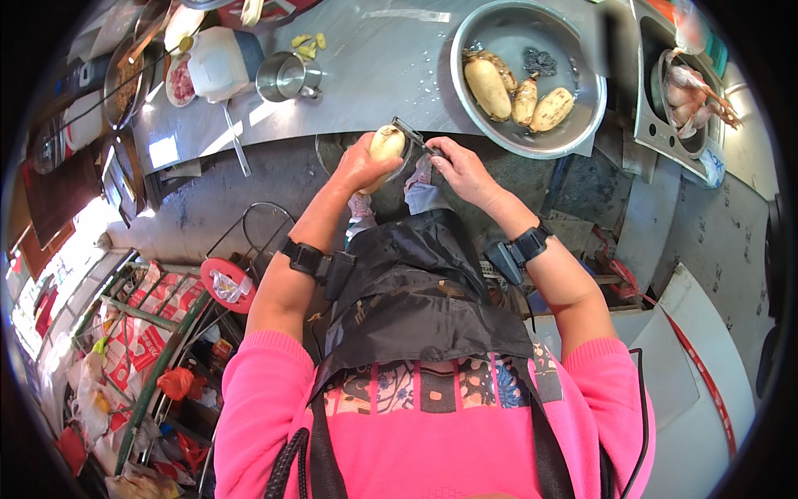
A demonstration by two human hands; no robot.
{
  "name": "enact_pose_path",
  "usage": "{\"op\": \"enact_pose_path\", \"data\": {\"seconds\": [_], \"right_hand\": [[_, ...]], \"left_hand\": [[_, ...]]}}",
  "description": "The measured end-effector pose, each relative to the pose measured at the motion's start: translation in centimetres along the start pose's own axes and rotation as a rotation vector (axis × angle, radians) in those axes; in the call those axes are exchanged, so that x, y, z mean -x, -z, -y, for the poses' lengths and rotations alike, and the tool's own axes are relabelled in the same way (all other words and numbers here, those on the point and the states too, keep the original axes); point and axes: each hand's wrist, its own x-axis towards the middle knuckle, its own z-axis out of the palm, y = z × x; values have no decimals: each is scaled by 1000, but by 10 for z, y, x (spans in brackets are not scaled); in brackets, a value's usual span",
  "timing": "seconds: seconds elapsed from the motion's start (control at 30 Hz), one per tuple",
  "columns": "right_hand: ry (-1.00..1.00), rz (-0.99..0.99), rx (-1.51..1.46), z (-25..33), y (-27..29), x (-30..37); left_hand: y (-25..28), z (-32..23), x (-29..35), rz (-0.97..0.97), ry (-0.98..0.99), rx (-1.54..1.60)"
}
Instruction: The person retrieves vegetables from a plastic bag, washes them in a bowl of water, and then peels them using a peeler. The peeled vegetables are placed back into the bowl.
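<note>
From afar I had the left hand (359, 166) clasping a lotus root (386, 145) near-left of the basin (575, 76), the right hand (465, 173) pinching a peeler (408, 130), apparently mid-peel, with brown-marked roots (488, 89) inside seemingly left.

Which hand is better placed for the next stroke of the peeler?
Probably the right hand: it already holds the peeler close beside the lotus root, while the left hand is occupied gripping that root.

Pink top (432, 449), ribbed-cuffed sleeves (266, 374); black apron (416, 312); multicoloured patterned panel (395, 389); black forearm straps (532, 241) with boxy modules (339, 276)
</note>
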Motion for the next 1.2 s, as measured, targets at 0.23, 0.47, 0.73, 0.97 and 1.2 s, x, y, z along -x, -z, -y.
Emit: {"op": "enact_pose_path", "data": {"seconds": [0.23, 0.47, 0.73, 0.97, 1.2], "right_hand": [[30, 237, 256, 4, -62, -10], [198, 226, 461, 10, -135, -15], [-39, 411, 383, -4, -172, -23], [-175, 381, 262, -65, -189, -41], [-448, 252, 309, -120, -227, -65]], "left_hand": [[14, 66, 35, 32, 49, 97], [39, 131, 73, 49, 54, 41], [40, 179, 85, 113, 22, 149], [26, 201, 63, 61, -29, 63], [8, 227, 28, 81, 111, -40]]}}
